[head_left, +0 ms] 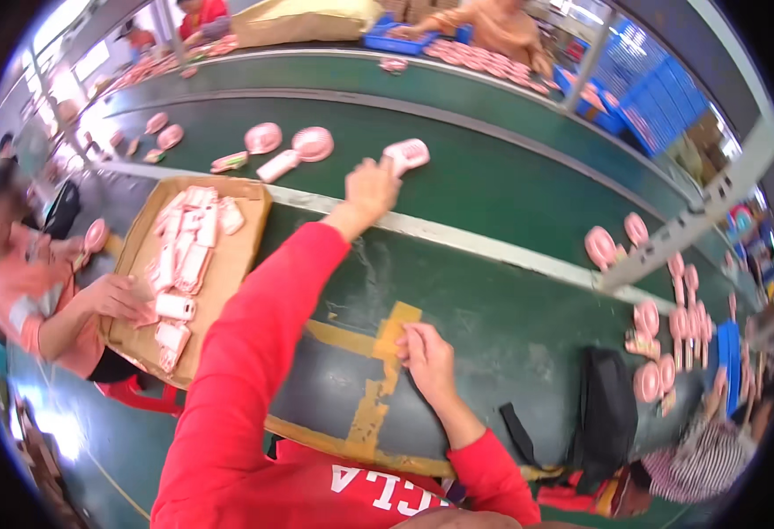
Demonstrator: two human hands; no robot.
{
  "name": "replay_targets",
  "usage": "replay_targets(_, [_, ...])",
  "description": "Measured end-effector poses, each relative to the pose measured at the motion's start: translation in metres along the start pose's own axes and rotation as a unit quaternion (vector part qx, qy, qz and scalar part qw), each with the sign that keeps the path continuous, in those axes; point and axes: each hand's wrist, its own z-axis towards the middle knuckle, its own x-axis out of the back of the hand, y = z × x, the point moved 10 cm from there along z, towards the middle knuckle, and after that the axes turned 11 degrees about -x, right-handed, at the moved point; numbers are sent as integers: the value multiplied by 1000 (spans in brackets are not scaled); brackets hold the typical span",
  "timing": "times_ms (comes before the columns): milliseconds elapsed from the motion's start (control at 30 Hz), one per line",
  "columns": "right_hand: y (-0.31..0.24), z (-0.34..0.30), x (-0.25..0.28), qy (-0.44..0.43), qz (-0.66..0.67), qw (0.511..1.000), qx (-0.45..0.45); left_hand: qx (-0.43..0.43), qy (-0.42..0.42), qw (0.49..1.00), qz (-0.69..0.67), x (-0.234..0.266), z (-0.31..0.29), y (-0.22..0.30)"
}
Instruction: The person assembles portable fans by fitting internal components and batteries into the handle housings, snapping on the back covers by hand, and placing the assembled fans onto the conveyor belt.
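My left hand (372, 190) reaches out over the green conveyor belt (493, 189), its fingers closed at the near end of a pink handheld fan piece (407, 154). My right hand (429, 360) is low over the dark worktable (484, 353), beside strips of yellow tape (397, 326). Its fingers are curled together, and what they may hold is hidden. Left of my reaching hand, pink fan pieces with round slatted heads (313, 144) lie on the belt.
A cardboard tray (259, 212) of pink handle parts (184, 238) stands at left, where a co-worker's hand (115, 297) reaches in. A black bag (607, 406) and more pink fans (647, 381) lie at right. A metal post (713, 207) rises beyond them. Another person works across the belt.
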Motion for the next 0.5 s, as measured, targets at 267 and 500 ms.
replay_targets(267, [1, 0, -10, -27, -1, 999, -34, 96, -21, 994, -48, -21, 16, -124])
replay_targets(500, [2, -2, -11, -35, -21, 998, -47, 271, -104, 951, 105, -17, -21, -309])
